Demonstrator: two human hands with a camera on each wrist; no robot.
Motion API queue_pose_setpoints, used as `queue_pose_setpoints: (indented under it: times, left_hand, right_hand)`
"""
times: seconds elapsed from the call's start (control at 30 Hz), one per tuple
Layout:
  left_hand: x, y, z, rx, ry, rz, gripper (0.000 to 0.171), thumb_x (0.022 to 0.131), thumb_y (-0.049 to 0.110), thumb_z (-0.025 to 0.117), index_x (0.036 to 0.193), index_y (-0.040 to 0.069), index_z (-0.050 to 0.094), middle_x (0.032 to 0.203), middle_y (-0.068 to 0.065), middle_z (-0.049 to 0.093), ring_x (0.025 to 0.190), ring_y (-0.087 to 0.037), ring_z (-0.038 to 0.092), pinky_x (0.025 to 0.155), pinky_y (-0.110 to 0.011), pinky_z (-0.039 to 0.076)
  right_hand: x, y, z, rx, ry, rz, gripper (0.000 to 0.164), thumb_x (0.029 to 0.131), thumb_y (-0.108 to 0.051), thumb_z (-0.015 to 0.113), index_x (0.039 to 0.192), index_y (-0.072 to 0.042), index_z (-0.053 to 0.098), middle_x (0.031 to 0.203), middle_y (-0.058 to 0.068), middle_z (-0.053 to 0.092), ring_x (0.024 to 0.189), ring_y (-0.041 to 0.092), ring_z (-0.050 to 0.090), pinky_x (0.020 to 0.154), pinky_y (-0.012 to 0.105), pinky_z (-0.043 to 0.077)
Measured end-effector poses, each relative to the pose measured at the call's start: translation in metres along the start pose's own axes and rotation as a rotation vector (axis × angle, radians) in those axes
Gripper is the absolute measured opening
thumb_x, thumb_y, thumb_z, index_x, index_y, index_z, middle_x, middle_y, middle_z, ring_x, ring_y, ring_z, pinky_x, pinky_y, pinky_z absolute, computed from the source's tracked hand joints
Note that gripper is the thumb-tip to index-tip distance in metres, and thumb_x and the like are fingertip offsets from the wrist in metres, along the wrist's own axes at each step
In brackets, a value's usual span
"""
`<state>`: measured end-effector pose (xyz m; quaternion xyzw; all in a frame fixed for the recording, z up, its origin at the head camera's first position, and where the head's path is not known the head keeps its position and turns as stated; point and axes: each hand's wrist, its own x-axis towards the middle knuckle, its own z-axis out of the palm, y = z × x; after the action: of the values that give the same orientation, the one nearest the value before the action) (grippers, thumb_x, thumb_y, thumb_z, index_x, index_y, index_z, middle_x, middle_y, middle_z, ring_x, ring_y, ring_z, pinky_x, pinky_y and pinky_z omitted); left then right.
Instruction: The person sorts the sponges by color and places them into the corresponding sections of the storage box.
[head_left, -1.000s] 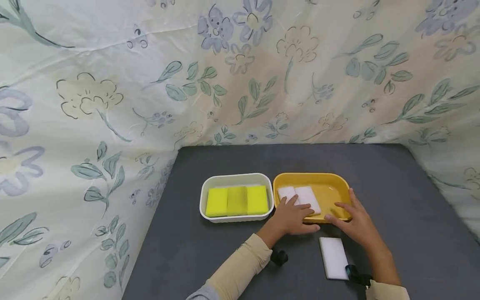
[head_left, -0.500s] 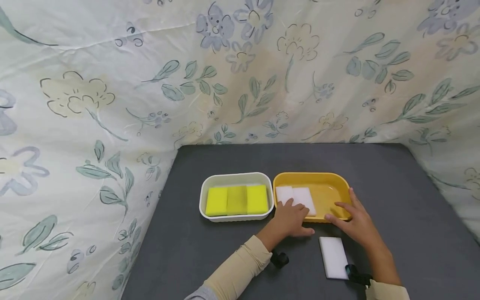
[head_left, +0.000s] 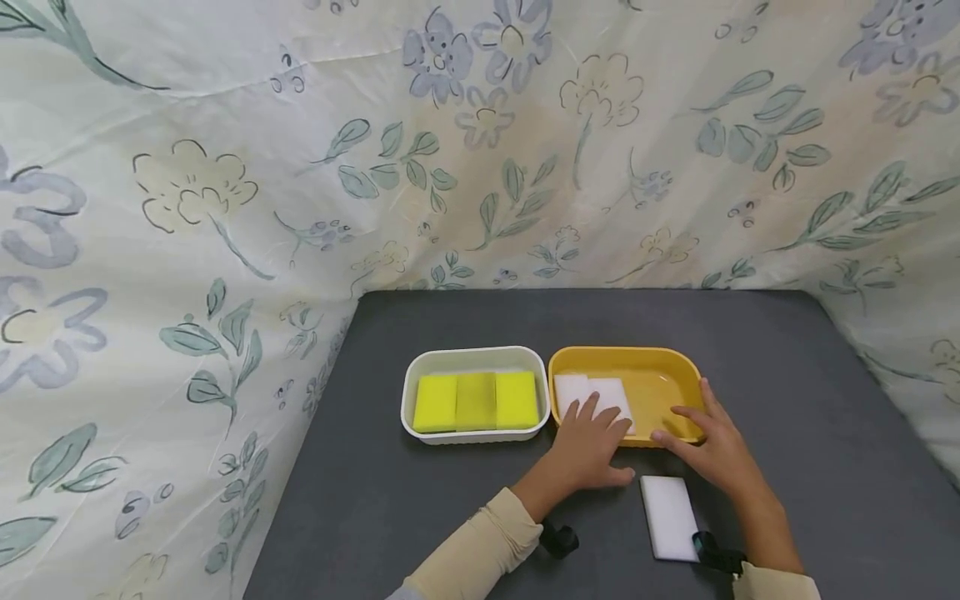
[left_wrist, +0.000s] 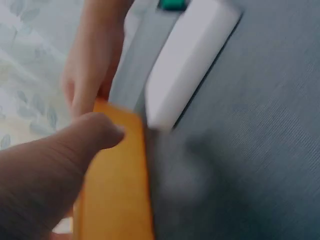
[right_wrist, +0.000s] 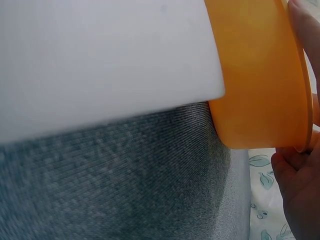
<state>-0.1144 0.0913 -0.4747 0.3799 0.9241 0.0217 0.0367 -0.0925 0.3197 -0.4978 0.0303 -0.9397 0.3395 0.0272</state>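
Two white sponge-like blocks (head_left: 609, 393) lie side by side in the left part of the yellow tray (head_left: 663, 383). My left hand (head_left: 588, 446) rests its spread fingers on them over the near rim; the thumb points right, outside the tray. My right hand (head_left: 716, 450) holds the tray's near right corner, thumb at the near rim and fingers at the right end. In the right wrist view a hand (right_wrist: 302, 187) touches the end of the tray. Another white block (head_left: 670, 517) lies flat on the table in front of the tray, near the right wrist.
A white tray (head_left: 431, 362) stands close against the yellow tray's left side, holding three yellow blocks (head_left: 476, 402) in a row. The dark grey table (head_left: 450, 517) meets a floral cloth (head_left: 480, 208) behind and at the sides.
The right-hand white block in the yellow tray has slid left and straightened beside the other one. My left hand's fingers have shifted on it. My right hand stays in place.
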Motion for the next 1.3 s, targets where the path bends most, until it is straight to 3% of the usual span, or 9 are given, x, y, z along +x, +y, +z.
queue_pose_setpoints:
  times: [0.23, 0.33, 0.43, 0.57, 0.7, 0.83, 1.07, 1.3]
  left_hand:
    - [-0.017, 0.038, 0.013, -0.070, 0.380, 0.178, 0.058, 0.078, 0.052, 0.053, 0.127, 0.020, 0.049, 0.129, -0.001, 0.044, 0.131, -0.024, 0.021, 0.104, -0.038, 0.019]
    - [-0.023, 0.051, 0.023, -0.135, 0.429, 0.230, 0.051, 0.078, 0.051, 0.055, 0.119, 0.022, 0.054, 0.128, -0.001, 0.044, 0.131, -0.022, 0.022, 0.105, -0.035, 0.016]
    - [-0.030, 0.060, 0.033, -0.157, 0.360, 0.261, 0.055, 0.076, 0.060, 0.053, 0.119, 0.025, 0.053, 0.130, -0.001, 0.041, 0.129, -0.020, 0.025, 0.104, -0.034, 0.017]
    - [-0.038, 0.065, 0.042, -0.145, 0.170, 0.268, 0.076, 0.069, 0.075, 0.049, 0.130, 0.030, 0.043, 0.140, 0.000, 0.029, 0.131, -0.021, 0.020, 0.101, -0.035, 0.023]
    - [-0.041, 0.064, 0.049, -0.182, 0.063, 0.251, 0.082, 0.066, 0.076, 0.052, 0.135, 0.034, 0.035, 0.146, -0.002, 0.017, 0.132, -0.021, 0.015, 0.100, -0.034, 0.025]
    - [-0.038, 0.061, 0.050, -0.244, 0.067, 0.225, 0.073, 0.070, 0.067, 0.058, 0.132, 0.034, 0.038, 0.145, -0.006, 0.019, 0.130, -0.017, 0.021, 0.100, -0.031, 0.026]
    - [-0.032, 0.054, 0.042, -0.283, 0.110, 0.249, 0.064, 0.070, 0.062, 0.062, 0.124, 0.030, 0.050, 0.137, -0.003, 0.035, 0.117, -0.011, 0.036, 0.094, -0.022, 0.030]
    - [-0.031, 0.049, 0.034, -0.330, 0.097, 0.243, 0.061, 0.069, 0.062, 0.063, 0.120, 0.031, 0.053, 0.133, 0.000, 0.037, 0.112, -0.008, 0.035, 0.089, -0.016, 0.030]
  right_hand:
    - [0.000, 0.003, 0.001, -0.016, 0.037, -0.037, 0.068, 0.076, -0.046, 0.068, 0.120, 0.004, 0.054, 0.150, 0.002, -0.006, 0.129, 0.045, 0.012, 0.085, 0.067, 0.022]
    - [0.000, 0.001, 0.001, -0.012, 0.021, -0.023, 0.070, 0.076, -0.048, 0.067, 0.121, 0.004, 0.053, 0.150, 0.001, -0.008, 0.129, 0.046, 0.010, 0.084, 0.068, 0.021]
    - [0.000, -0.001, 0.000, -0.007, 0.011, -0.002, 0.072, 0.075, -0.050, 0.067, 0.122, 0.003, 0.053, 0.150, 0.001, -0.008, 0.130, 0.044, 0.008, 0.085, 0.068, 0.020]
    - [0.001, -0.002, -0.001, -0.016, 0.011, 0.017, 0.073, 0.074, -0.051, 0.067, 0.122, 0.002, 0.053, 0.150, 0.001, -0.007, 0.131, 0.043, 0.007, 0.086, 0.068, 0.019]
    - [0.001, -0.002, -0.001, -0.035, 0.024, 0.016, 0.075, 0.073, -0.052, 0.068, 0.121, 0.003, 0.053, 0.150, 0.004, -0.006, 0.130, 0.044, 0.009, 0.086, 0.068, 0.019]
    - [0.002, -0.001, 0.000, -0.056, 0.034, 0.018, 0.081, 0.072, -0.054, 0.068, 0.126, 0.003, 0.048, 0.150, 0.007, -0.005, 0.129, 0.046, 0.011, 0.086, 0.068, 0.020]
    - [0.003, 0.001, 0.000, -0.031, 0.012, 0.028, 0.096, 0.073, -0.054, 0.067, 0.141, -0.001, 0.025, 0.150, 0.010, -0.005, 0.129, 0.047, 0.009, 0.086, 0.069, 0.018]
    - [0.003, 0.002, 0.000, -0.035, 0.012, 0.031, 0.095, 0.072, -0.054, 0.067, 0.140, 0.000, 0.027, 0.150, 0.011, -0.005, 0.128, 0.047, 0.010, 0.085, 0.069, 0.018]
